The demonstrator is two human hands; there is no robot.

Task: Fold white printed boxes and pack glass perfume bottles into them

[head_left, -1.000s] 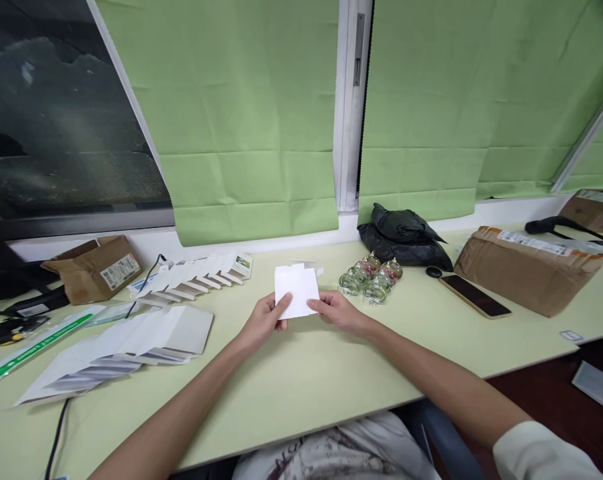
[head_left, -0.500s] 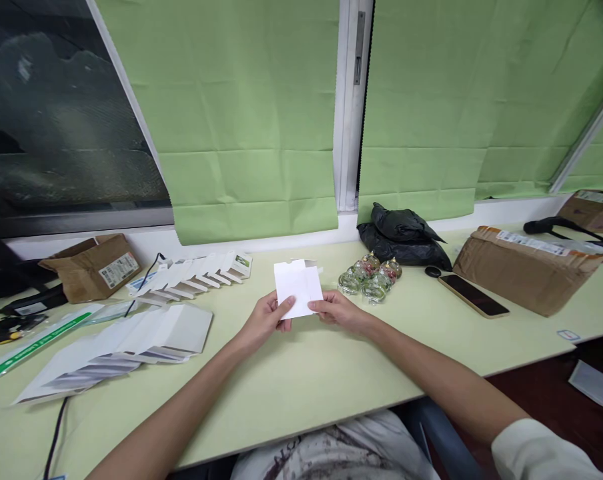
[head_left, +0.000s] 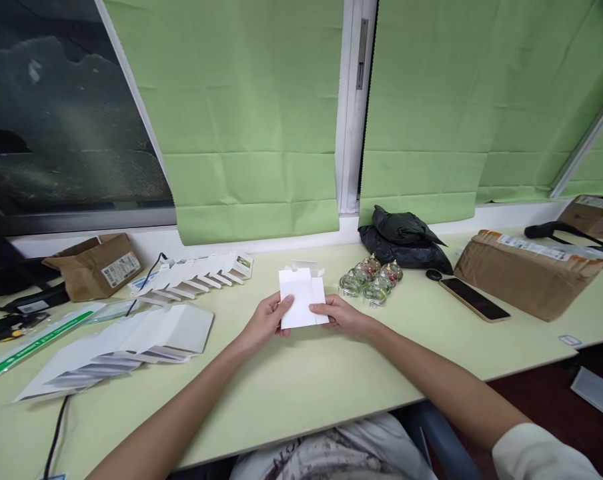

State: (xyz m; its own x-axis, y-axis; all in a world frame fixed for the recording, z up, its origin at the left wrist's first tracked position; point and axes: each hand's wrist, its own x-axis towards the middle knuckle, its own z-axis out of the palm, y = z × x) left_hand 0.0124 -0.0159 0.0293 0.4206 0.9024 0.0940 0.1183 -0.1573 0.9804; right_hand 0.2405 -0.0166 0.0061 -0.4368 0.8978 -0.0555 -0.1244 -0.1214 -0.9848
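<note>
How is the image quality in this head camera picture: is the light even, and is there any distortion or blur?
Head view: soft, even light, with only faint shadows under the white carton blank held by the left hand and right hand; wide-angle distortion slants the window frame at the edges; glass bottles show small glints; everything is reasonably sharp, without motion blur.

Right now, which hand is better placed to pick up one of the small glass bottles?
Right. The right hand holds the white carton beside the glass bottles; the left hand is on the carton's far side.
</note>
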